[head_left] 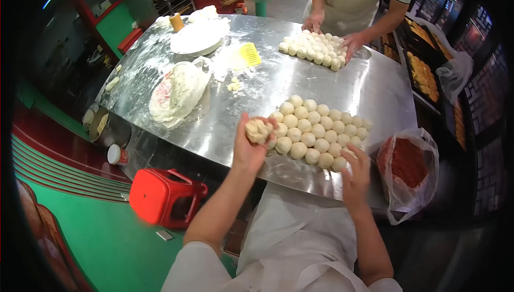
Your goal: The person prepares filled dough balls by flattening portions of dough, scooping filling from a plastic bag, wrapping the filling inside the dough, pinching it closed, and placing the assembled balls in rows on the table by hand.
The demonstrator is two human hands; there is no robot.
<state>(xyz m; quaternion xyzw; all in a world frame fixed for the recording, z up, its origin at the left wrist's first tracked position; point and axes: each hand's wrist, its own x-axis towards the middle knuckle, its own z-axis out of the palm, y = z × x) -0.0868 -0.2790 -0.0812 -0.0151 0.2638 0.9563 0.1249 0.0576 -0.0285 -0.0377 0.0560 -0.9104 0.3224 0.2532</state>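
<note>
My left hand is curled around a rough lump of dough, held palm up at the left end of the dough balls. Several rows of smooth, pale dough balls sit packed together on the steel table in front of me. At the near right corner of this group is my right hand, its fingers apart and bent, with nothing visible in it. Whether its fingertips touch the closest balls I cannot tell.
Across the steel table, a co-worker's hands frame another batch of dough balls. Left are a bagged dough mass, yellow scraper and floury mound. A bag of red filling stands right; a red stool below left.
</note>
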